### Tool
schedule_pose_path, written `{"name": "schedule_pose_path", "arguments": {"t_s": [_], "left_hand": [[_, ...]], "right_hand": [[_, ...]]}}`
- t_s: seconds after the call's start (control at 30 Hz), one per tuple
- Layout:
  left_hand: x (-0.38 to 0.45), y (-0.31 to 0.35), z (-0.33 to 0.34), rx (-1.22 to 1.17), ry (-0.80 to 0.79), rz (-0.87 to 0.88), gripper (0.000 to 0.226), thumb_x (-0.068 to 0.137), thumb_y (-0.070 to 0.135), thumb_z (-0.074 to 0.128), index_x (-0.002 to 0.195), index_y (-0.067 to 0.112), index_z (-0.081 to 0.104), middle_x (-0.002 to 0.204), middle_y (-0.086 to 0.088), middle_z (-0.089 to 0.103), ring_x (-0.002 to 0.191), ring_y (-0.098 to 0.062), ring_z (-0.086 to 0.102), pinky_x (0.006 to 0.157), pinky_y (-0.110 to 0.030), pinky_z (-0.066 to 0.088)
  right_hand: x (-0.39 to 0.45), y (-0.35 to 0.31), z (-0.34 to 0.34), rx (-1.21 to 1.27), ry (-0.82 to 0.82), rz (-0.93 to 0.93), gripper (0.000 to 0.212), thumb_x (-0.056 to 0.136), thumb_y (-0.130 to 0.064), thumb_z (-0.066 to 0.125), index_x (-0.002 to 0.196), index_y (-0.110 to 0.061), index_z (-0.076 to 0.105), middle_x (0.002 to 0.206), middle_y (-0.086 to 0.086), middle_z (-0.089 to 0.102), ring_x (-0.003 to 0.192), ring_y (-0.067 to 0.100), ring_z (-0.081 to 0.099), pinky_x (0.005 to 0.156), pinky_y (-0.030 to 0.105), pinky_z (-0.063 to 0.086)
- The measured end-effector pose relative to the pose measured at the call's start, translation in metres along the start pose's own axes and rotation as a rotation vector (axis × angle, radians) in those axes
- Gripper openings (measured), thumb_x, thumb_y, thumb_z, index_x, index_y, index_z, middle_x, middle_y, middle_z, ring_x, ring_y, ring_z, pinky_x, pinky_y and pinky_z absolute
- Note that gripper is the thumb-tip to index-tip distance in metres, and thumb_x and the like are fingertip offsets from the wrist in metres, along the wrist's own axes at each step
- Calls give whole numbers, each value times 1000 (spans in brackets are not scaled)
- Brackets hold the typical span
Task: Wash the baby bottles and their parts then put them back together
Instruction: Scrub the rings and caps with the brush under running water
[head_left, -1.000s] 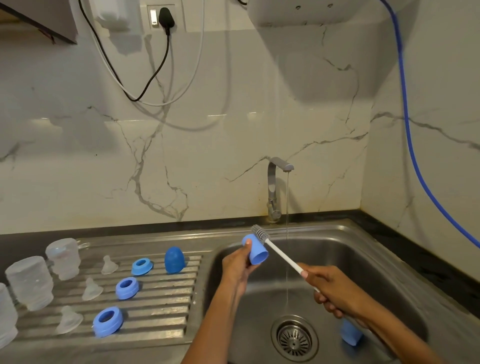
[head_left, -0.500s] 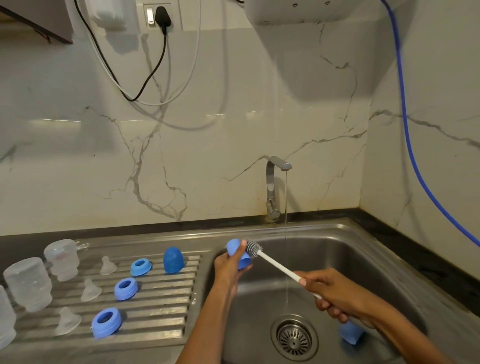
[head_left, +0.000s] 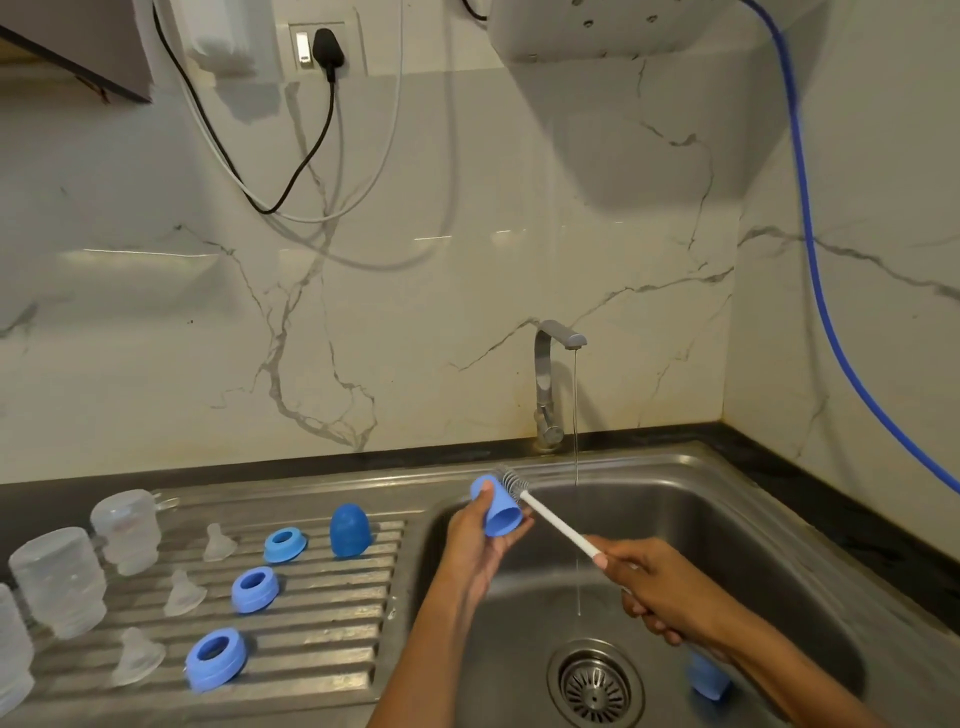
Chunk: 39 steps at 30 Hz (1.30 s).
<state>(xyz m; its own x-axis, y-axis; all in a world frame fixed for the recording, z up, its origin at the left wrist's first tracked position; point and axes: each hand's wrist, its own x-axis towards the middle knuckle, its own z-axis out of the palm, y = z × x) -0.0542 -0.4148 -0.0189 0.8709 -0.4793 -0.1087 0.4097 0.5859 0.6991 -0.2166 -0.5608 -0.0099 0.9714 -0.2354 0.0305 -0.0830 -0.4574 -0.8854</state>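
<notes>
Blue plastic bottle cap (head_left: 497, 506): lying tilted in the left hand above the left edge of the steel sink basin (head_left: 727, 519), open end facing the camera.
Left hand (head_left: 480, 535): gripping the cap, thumb lying across its closed end and fingers curling beneath it.
Right hand (head_left: 660, 592): closing around the white handle of the grey-bristled bottle brush (head_left: 550, 514), whose bristles are touching the cap's outer side.
Water: running in a thin stream from the steel tap (head_left: 548, 384) into the basin.
Second blue cap (head_left: 707, 678): lying on the basin floor beside the drain (head_left: 595, 686).
Ribbed draining board (head_left: 322, 613): holding clear bottles (head_left: 57, 582), clear teats (head_left: 182, 592), blue rings (head_left: 254, 588) and a blue domed cap (head_left: 349, 529).
</notes>
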Motion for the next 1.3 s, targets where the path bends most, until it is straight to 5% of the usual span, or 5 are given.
{"name": "schedule_pose_path", "arguments": {"t_s": [0.53,0.77,0.97,1.13,1.3], "left_hand": [[10,9,-15,-98,92,111,45,97,15,48,136,-5,39,124,-27,49,106,-33,55,105,-50,40],[4,-11,4,1,-40,-8,38,98,28,46,127,3,46,111,-22,60,100,-33,61,82,-49,51],[9,-6,0,282,84,79,39,84,43,63,105,10,61,91,-8,58,73,-16,53,61,-30,47],[10,-7,-13,201,233,167,39,89,21,63,120,-2,55,111,-18,60,94,-22,58,83,-35,50],[7,-5,-7,82,19,50,40,95,14,53,127,-8,48,123,-26,58,111,-36,59,91,-42,50]], "right_hand": [[-7,-1,-22,157,-209,116,23,96,-40,52,101,-59,64,57,-2,43,44,6,34,39,18,31],[1,0,1,86,-16,33,29,100,-35,46,123,-52,47,56,-4,43,42,4,35,40,17,32],[-1,-4,9,-29,-32,-11,36,101,-33,45,134,-45,46,61,-2,44,41,1,36,40,18,32],[-6,-4,-1,-36,-100,39,33,101,-34,45,131,-46,50,59,-3,43,41,2,35,40,17,32],[-4,-5,0,8,-12,5,32,101,-33,45,129,-50,47,58,-3,43,42,4,36,40,19,32]]}}
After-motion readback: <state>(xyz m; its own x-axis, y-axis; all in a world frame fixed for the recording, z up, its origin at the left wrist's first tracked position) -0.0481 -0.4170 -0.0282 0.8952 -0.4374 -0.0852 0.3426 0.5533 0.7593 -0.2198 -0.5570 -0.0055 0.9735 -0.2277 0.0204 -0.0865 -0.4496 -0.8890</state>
